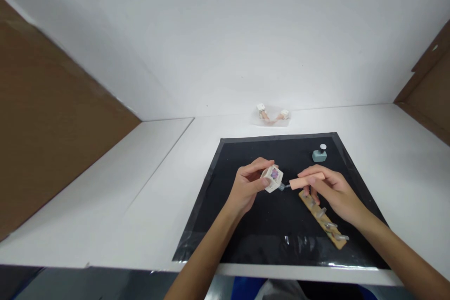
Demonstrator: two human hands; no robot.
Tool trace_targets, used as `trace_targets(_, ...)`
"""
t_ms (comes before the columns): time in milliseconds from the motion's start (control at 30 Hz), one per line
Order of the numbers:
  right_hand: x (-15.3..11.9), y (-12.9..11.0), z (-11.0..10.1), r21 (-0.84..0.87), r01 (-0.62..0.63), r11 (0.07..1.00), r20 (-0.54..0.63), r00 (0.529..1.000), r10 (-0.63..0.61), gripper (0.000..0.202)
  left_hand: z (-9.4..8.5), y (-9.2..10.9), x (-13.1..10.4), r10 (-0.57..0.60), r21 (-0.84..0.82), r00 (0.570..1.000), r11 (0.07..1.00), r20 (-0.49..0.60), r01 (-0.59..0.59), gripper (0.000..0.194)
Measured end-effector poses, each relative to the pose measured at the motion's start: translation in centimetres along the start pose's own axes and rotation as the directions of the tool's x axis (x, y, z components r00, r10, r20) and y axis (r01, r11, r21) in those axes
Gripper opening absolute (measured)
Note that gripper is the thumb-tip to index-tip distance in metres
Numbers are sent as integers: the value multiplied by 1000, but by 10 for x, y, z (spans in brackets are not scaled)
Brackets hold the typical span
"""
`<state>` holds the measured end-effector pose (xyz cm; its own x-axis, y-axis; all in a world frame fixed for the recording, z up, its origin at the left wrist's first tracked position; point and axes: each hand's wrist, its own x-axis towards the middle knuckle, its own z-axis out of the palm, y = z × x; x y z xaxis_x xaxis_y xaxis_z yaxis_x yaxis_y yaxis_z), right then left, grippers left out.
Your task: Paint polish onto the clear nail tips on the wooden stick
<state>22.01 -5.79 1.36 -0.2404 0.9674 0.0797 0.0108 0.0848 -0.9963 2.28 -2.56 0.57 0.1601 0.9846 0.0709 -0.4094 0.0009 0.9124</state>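
My left hand (246, 183) is closed around a white faceted nail polish bottle (274, 176) with a purple flower on its face. The bottle is tilted, its pale bluish neck pointing right. Between the fingers of my right hand (332, 190) lies a long peach brush cap (304, 181). A thin dark stem runs from the cap to the bottle's neck; I cannot tell how far the brush is inside. Just below my right hand, a wooden strip (325, 222) carries several clear nail tips (330, 225), and my lower fingers are close to its upper end.
A black mat (253, 239) covers the middle of the white table (140, 215). On its far right stands a teal bottle (319, 155) with a white-topped dark cap. Behind the mat, a clear tray (270, 122) holds white cubes with peach stems. Brown panels (52, 117) flank the table.
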Motion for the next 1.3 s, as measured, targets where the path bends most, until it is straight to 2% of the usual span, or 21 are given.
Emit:
trace_targets(200,2,3,0,194,-116,974,15,993,116,27,1,1,0,-26,-54,1000,998,7,26,37)
trace_targets(433,2,-5,-2,343,-152,927,-15,986,168,26,1,0,0,-113,-128,993,986,-30,109,40)
trace_targets(567,3,-9,-2,416,-171,893,-28,979,200,24,1,-1,1,-181,-114,982,978,-48,174,43)
trace_targets(767,3,-14,-7,438,-136,889,-83,978,191,26,4,-7,4,-307,-29,952,951,8,307,44)
trace_targets(933,3,-21,-14,436,-84,896,-166,971,172,30,6,-10,7,-401,7,916,916,-13,401,42)
trace_targets(1133,1,-26,-17,369,-75,926,-202,966,158,38,6,-13,9,-354,-6,935,935,-27,354,38)
trace_targets(1300,-2,-29,-19,324,-38,945,-211,971,112,39,4,-22,12,-304,174,952,936,-39,306,36)
